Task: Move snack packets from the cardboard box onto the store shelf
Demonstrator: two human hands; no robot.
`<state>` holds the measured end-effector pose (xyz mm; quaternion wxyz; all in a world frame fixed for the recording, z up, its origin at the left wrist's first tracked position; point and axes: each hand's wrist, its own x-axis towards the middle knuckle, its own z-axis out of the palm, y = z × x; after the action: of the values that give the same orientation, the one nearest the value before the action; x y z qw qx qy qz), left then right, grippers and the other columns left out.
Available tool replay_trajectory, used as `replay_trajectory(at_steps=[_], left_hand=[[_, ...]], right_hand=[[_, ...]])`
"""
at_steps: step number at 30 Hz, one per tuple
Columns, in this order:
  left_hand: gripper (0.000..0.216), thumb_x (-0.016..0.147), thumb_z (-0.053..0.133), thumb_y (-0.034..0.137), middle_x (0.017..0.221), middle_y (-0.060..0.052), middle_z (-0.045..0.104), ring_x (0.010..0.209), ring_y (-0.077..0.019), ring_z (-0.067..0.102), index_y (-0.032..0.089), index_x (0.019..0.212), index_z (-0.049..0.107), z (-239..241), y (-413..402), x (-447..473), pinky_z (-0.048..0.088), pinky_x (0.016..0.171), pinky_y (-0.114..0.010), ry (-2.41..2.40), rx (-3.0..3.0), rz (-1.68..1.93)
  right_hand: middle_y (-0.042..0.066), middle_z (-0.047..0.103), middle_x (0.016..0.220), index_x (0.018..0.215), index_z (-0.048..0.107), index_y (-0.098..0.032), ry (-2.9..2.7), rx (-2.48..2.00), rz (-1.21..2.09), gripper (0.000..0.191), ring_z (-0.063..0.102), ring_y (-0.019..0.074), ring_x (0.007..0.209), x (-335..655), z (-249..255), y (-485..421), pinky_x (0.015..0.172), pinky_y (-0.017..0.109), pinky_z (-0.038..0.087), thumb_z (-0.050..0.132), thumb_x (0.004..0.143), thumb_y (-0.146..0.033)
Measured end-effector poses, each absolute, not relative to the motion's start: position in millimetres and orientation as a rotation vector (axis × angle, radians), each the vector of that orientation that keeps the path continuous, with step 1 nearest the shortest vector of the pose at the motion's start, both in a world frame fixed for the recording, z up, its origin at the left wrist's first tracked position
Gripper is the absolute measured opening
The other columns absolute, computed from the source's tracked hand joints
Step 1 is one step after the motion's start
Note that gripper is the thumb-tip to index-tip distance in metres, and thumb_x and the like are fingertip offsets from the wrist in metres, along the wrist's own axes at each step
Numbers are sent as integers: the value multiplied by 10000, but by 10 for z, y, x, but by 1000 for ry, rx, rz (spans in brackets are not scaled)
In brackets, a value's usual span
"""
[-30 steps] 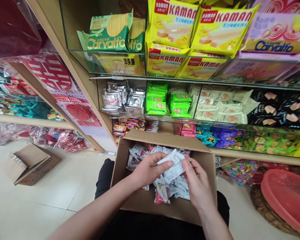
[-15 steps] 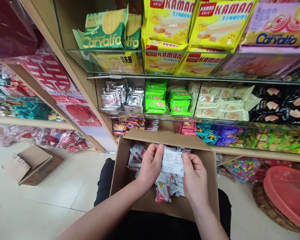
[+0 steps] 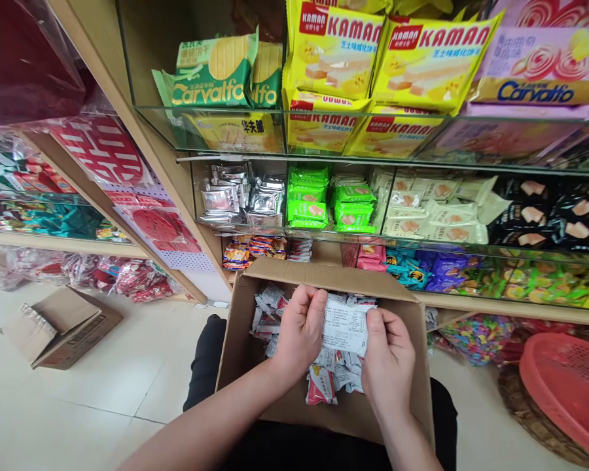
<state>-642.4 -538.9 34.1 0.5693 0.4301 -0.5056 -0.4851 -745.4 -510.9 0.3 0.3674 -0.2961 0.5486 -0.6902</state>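
Observation:
A small white snack packet (image 3: 344, 327) with fine print on its face is stretched between my two hands above an open cardboard box (image 3: 255, 265). My left hand (image 3: 302, 330) pinches its left end between thumb and fingers. At the right end, my right hand (image 3: 389, 350) has the same kind of pinch. Below, in the box, lie several similar wrapped packets, one of them red and white (image 3: 321, 386). My hands and forearms hide part of these packets. The box rests at my lap, between my dark-clad legs.
Shelves ahead hold yellow wafer packs (image 3: 336, 55), green wafer packs (image 3: 213, 72), bright green small packets (image 3: 307, 196) and black packets (image 3: 533, 212) behind clear dividers. A second cardboard box (image 3: 73, 327) stands on the left floor. At right is a pink plastic basket (image 3: 564, 386).
The view has tilted slightly, so the shelves sit a little lower in the picture. Both hands keep hold of the packet, which appears slightly lower and farther right.

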Motion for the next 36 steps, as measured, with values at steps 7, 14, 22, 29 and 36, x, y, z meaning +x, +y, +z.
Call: replay_trajectory(at_steps=[7, 14, 22, 29, 36], left_hand=[[296, 776, 453, 455, 569, 61, 361, 522, -78, 300, 193, 648, 402, 315, -5389, -6401, 284, 490, -200, -1167, 1032, -1117], [316, 745, 489, 477, 548, 68, 349, 502, -67, 283, 185, 643, 421, 284, -5367, -6391, 269, 468, -189, -1062, 1015, -1196], [301, 754, 490, 458, 563, 70, 348, 511, -61, 280, 182, 659, 415, 218, -5395, -6415, 277, 480, -181, -976, 991, -1279], [141, 836, 384, 313, 729, 9, 473, 677, -106, 458, 189, 849, 449, 36, -5385, -6287, 395, 638, -245, -1333, 1178, -1001], [718, 651, 545, 177, 1302, -111, 350, 1191, -288, 293, 224, 1303, 250, -18, -5201, -6187, 260, 978, -478, -2285, 1012, -518]], right_hand=[[12, 549, 731, 811, 511, -191, 1535, -886, -1795, 228, 516, 142, 656, -7440, -6, -5100, 606, 286, 425, 556, 744, -404], [18, 551, 725, 813, 494, -186, 1544, -885, -1781, 234, 520, 144, 654, -7431, -32, -5081, 605, 291, 426, 538, 757, -409], [3, 537, 700, 805, 496, -182, 1536, -931, -1762, 218, 503, 129, 629, -7420, -98, -5112, 582, 268, 415, 521, 772, -396], [12, 540, 694, 787, 501, -164, 1661, -1063, -1748, 228, 506, 125, 607, -7502, -153, -5116, 554, 245, 417, 519, 765, -390], [14, 554, 677, 759, 510, -169, 1803, -1398, -1533, 204, 512, 138, 627, -7502, -179, -5097, 601, 255, 400, 483, 786, -370]])
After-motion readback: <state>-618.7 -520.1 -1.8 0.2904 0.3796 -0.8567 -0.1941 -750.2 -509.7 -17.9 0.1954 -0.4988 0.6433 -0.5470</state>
